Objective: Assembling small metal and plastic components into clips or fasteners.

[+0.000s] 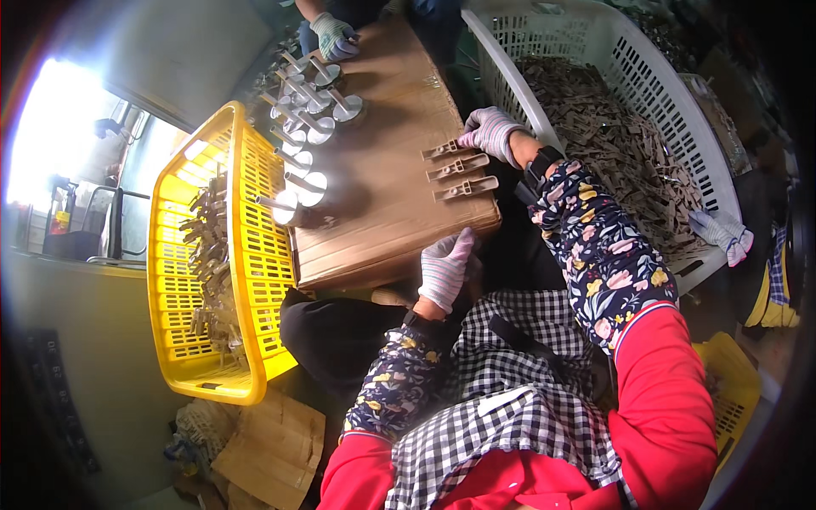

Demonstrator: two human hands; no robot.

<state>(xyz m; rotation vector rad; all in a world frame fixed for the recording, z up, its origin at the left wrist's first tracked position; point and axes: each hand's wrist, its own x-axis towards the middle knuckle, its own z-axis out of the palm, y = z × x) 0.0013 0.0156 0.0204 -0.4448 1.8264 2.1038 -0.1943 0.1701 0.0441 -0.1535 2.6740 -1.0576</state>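
Apparently, small parts are being set out side by side: three flat, brownish-grey, metal-looking clips (457,167) are being supported on a brown cardboard box (391,195), ahead of the striped-gloved left hand (444,268) and just left of the striped-gloved right hand (495,136). The farthest clip (442,151) is being touched at its right end by the right fingertips; whether it is being gripped cannot be told. The left hand is being held beside the box's near edge, fingers partly curled, contents untellable. Shifting that clip would seemingly be calling for a light pinch. Rightward movement is being bounded by a white plastic basket (514,76); leftward, room is being offered up to silvery disc-based posts (306,189).
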